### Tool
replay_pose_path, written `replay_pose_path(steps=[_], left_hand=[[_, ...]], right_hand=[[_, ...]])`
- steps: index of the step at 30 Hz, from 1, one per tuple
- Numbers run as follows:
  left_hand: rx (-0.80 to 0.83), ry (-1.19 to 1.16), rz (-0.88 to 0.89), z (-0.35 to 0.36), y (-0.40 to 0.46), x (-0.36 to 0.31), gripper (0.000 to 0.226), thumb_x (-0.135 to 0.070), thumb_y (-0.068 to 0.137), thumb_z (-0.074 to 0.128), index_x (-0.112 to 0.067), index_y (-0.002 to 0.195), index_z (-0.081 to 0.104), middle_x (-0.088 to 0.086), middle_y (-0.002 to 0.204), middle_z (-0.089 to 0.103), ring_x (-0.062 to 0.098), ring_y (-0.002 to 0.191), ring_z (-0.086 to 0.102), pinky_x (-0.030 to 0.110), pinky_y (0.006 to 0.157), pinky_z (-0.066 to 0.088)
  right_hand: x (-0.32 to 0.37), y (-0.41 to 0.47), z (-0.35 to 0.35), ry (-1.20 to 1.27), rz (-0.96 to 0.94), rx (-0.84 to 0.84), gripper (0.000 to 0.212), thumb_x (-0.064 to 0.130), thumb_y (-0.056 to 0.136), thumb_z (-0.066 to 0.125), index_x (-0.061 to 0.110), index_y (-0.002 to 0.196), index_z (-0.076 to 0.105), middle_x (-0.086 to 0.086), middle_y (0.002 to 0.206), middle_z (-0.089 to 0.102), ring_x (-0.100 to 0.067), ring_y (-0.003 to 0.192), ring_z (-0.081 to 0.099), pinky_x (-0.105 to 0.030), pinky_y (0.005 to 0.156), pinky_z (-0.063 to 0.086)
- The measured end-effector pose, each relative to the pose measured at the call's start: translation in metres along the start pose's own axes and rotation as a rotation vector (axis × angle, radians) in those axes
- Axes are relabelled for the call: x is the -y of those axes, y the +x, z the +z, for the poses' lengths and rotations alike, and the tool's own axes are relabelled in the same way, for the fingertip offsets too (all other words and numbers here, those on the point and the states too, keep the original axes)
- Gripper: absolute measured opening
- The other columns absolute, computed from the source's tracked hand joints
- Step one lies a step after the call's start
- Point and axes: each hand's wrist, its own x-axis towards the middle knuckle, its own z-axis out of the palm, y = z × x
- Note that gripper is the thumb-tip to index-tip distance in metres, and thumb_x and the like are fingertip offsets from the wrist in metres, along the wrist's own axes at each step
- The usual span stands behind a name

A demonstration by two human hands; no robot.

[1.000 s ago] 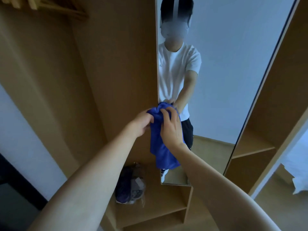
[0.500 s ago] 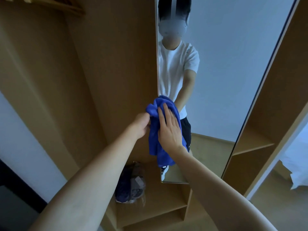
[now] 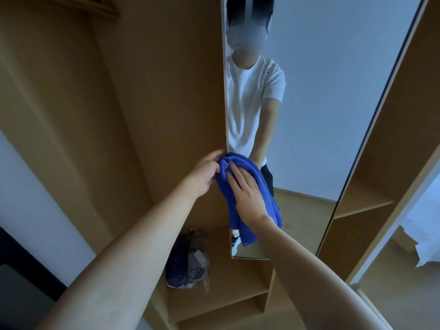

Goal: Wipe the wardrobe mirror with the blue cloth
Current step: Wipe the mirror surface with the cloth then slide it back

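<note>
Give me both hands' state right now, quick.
Left hand: grips the top edge of the cloth at the mirror's left edge.
Right hand: open, fingers straight, pressing the cloth flat against the mirror.

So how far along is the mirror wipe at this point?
Done: the blue cloth is up at the mirror, near its left edge. In hand: the right hand lies flat on the cloth with straight fingers, and the left hand grips its bunched top corner. Left: most of the glass, above and to the right of the cloth, has no cloth on it; whether any part is already clean cannot be told.
</note>
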Motion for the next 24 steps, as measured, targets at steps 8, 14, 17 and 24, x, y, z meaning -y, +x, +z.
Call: replay_pose_path(steps=[8, 14, 17, 24], left_hand=[[-0.049, 0.014, 0.067, 0.008, 0.006, 0.0, 0.031, -0.003, 0.098, 0.043, -0.026, 0.108, 0.061, -0.002, 0.104, 0.069, 0.012, 0.09, 0.066, 0.025, 0.075, 0.052], [-0.113, 0.007, 0.082, 0.005, 0.019, 0.007, 0.023, -0.014, 0.1, 0.046, -0.024, 0.106, 0.066, 0.003, 0.106, 0.071, 0.02, 0.098, 0.068, 0.035, 0.088, 0.056], [-0.128, -0.057, 0.125, 0.009, 0.026, 0.015, 0.026, -0.01, 0.1, 0.043, -0.017, 0.109, 0.067, 0.001, 0.1, 0.071, 0.015, 0.095, 0.067, 0.027, 0.082, 0.054], [-0.26, 0.008, 0.112, 0.022, 0.052, 0.03, 0.024, -0.018, 0.101, 0.044, -0.029, 0.1, 0.065, -0.01, 0.098, 0.066, 0.005, 0.093, 0.06, 0.035, 0.09, 0.049]], right_hand=[[-0.004, 0.0, -0.004, 0.097, 0.032, 0.049, 0.084, -0.013, 0.075, 0.064, 0.005, 0.152, 0.033, -0.009, 0.161, 0.024, -0.028, 0.148, 0.022, -0.041, 0.12, 0.025], [0.004, 0.016, -0.01, 0.126, 0.035, -0.015, 0.067, -0.001, 0.084, 0.037, -0.001, 0.151, 0.032, -0.012, 0.161, 0.025, -0.027, 0.149, 0.02, -0.037, 0.122, 0.019], [-0.006, -0.005, 0.016, 0.041, 0.003, 0.064, 0.072, -0.001, 0.083, 0.047, 0.003, 0.153, 0.03, -0.01, 0.162, 0.024, -0.026, 0.149, 0.021, -0.035, 0.123, 0.014], [-0.022, -0.037, 0.071, -0.043, 0.01, 0.262, 0.081, 0.001, 0.077, 0.074, 0.004, 0.149, 0.038, -0.008, 0.159, 0.031, -0.028, 0.143, 0.036, -0.036, 0.117, 0.023]])
